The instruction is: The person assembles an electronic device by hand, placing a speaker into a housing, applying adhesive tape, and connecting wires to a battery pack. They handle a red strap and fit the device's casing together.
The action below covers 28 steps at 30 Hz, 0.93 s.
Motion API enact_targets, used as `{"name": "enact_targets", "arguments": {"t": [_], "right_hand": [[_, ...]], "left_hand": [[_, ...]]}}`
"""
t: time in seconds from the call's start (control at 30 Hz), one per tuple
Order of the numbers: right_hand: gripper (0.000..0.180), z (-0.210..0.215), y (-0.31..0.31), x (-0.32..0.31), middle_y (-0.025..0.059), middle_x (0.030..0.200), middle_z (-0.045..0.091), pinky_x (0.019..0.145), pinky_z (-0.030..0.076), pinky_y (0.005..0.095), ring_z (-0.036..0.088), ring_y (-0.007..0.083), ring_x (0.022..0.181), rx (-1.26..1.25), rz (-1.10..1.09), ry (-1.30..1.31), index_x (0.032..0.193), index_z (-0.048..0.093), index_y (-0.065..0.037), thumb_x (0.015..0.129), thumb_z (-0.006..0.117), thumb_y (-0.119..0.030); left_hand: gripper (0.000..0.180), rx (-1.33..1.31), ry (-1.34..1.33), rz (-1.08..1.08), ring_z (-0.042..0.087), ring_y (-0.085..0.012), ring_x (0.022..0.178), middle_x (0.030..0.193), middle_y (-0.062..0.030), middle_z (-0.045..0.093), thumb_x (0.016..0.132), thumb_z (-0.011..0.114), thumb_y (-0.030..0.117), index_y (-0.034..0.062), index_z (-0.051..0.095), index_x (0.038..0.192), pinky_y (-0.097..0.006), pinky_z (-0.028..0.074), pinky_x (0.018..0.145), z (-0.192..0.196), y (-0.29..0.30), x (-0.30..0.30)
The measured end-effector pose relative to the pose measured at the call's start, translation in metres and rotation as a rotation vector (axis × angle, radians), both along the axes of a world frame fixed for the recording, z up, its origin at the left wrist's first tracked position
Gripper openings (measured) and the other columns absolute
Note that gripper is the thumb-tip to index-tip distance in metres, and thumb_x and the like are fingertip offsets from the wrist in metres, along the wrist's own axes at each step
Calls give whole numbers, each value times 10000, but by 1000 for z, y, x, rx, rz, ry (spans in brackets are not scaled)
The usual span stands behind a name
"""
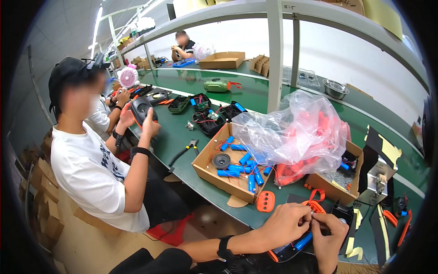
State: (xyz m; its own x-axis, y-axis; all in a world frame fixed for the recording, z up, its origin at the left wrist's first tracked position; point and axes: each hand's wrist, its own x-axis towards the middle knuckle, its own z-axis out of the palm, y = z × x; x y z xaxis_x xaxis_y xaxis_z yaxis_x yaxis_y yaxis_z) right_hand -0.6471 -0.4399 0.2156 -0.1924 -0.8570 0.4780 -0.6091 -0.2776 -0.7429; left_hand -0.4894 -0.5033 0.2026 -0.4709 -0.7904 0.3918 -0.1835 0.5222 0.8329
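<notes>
Orange strap (315, 201) (seemingly pinched) between both hands, near cardboard box (207, 176).

Your left hand (286, 223) and right hand (329, 237) pinch an orange strap (315, 197) of smooth, slightly glossy plastic. Under them sits a black plastic shell (285, 252) with a shiny blue cylinder (303, 241). The bench (182, 137) wears a matt green mat. Beside you, the box (214, 176) is plain brown cardboard, dull and rough. The bag (296, 132) is thin clear plastic film, crinkled and glossy. Far back, a bowl (335, 88) looks like polished metal.
</notes>
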Motion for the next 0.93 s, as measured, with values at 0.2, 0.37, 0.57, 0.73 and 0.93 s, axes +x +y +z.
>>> {"name": "enact_targets", "arguments": {"t": [0.2, 0.37, 0.57, 0.73, 0.93], "right_hand": [[120, 4, -10, -1, 148, 846, 756, 689, 588, 286, 772, 228, 745, 59, 44, -74, 961, 740, 24, 845, 748, 53], [155, 1, -9, -9, 151, 887, 762, 671, 577, 318, 758, 275, 778, -75, 15, 52, 960, 759, 5, 817, 760, 64], [175, 5, -8, 1, 115, 887, 723, 673, 571, 341, 730, 274, 779, -94, 19, 81, 947, 760, -16, 792, 781, 64], [147, -10, -8, -7, 133, 974, 712, 692, 592, 401, 726, 321, 864, -149, -11, 142, 962, 716, -37, 827, 737, 18], [188, -26, -16, -3, 174, 1013, 615, 758, 542, 444, 653, 403, 939, -215, 130, -11, 987, 618, -13, 813, 669, 34]], "left_hand": [[96, 23, -41, 58, 661, -174, 671, 807, -99, 689, 813, 780, 42, -7, 728, 877, -303, 535, 624, 7, -2, 4], [97, 79, -57, 35, 655, -117, 681, 798, -83, 703, 807, 783, -12, -48, 731, 882, -267, 523, 624, 12, -5, 1], [98, 104, -65, 22, 663, -116, 693, 810, -81, 709, 807, 782, -9, -48, 730, 881, -266, 530, 641, 15, -5, 10], [100, 8, -24, 28, 664, -145, 671, 787, -88, 708, 778, 781, 9, -14, 719, 852, -295, 527, 615, 1, -7, 1], [69, 69, 104, 99, 651, -115, 650, 733, -49, 697, 771, 744, -31, 27, 708, 781, -242, 495, 600, -20, -11, -1]]}}
